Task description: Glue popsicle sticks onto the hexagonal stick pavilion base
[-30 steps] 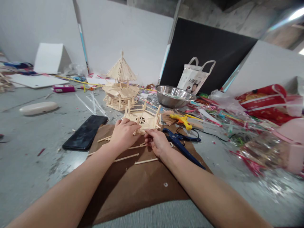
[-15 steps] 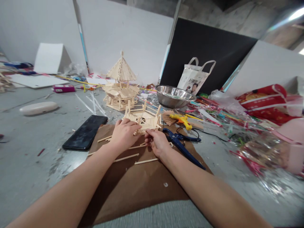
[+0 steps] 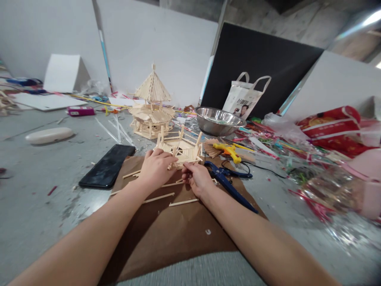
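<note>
A small open model (image 3: pixel 188 153) of pale wooden sticks, with upright posts around a many-sided base, sits on a brown sheet (image 3: pixel 178 234). My left hand (image 3: pixel 157 169) is closed on its near left edge, fingers curled over the sticks. At the near edge, my right hand (image 3: pixel 198 178) is pinched, thumb and fingertips together against the model. Whatever lies between those fingertips is too small to make out. Loose wooden sticks, one of them a short stick (image 3: pixel 183 202), lie on the sheet below my hands.
Behind stands a stick pavilion (image 3: pixel 152 107) with a pointed roof. Blue-handled cutters (image 3: pixel 229 184) and a yellow glue gun (image 3: pixel 228 151) lie right, near a steel bowl (image 3: pixel 218 121). A black phone (image 3: pixel 107 167) is left. Scraps and plastic bags clutter the right side.
Both hands hold almost the same position at the model. The whole view has shifted very slightly; no object has visibly moved.
</note>
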Tool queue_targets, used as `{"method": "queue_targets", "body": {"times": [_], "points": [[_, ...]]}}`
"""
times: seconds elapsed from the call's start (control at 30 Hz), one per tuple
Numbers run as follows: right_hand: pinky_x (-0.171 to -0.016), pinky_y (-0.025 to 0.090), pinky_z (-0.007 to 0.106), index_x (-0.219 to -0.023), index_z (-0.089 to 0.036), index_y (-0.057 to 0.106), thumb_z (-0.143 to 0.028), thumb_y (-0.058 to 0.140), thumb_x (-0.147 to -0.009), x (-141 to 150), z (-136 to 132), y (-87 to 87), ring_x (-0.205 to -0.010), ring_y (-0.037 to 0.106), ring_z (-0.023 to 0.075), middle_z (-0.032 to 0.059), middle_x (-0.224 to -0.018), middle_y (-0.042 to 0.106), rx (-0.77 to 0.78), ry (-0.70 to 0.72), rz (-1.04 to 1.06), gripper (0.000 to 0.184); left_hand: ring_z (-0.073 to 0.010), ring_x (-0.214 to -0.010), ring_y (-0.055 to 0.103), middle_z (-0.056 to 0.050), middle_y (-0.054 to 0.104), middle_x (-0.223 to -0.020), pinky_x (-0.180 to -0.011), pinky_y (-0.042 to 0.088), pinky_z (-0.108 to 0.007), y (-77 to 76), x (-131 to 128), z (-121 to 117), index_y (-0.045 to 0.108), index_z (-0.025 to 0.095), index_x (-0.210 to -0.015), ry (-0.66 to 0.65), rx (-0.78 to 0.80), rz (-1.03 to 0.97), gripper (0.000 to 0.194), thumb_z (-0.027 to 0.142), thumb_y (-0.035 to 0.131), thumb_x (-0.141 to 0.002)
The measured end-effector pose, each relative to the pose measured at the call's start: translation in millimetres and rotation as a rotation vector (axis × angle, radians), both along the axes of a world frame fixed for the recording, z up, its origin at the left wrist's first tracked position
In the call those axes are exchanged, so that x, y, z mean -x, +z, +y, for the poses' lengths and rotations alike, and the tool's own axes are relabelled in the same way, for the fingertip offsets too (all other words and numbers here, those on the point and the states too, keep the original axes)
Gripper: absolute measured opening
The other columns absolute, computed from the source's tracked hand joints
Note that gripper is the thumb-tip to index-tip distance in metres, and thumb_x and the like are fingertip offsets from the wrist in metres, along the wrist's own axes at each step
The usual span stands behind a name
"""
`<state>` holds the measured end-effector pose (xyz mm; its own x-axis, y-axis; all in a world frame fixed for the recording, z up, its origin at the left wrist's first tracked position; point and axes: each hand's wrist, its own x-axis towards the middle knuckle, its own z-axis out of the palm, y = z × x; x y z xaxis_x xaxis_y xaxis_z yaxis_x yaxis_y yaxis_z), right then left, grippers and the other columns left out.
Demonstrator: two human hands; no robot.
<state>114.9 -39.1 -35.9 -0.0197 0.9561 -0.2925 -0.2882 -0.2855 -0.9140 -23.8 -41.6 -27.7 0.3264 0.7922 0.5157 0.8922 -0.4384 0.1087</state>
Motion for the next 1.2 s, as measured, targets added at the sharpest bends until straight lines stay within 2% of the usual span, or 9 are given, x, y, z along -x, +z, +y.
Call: {"method": "queue_targets", "body": {"times": [1.2], "points": [[-0.032,0.036,0.017,-0.059,-0.014,0.046,-0.017,0.046,-0.074,-0.5,-1.0,1.6,-0.032,0.045,0.0056,-0.0056,-0.044,0.049,0.022,0.003,0.044,0.015,-0.0228,-0.090,0.048,-0.001,0.064,-0.095,-0.076,0.030,-0.038,1.8,-0.7,-0.2,0.063,0.025,-0.089,0.004,0.011,0.001,0.023,0.029,0.048,-0.072]]}}
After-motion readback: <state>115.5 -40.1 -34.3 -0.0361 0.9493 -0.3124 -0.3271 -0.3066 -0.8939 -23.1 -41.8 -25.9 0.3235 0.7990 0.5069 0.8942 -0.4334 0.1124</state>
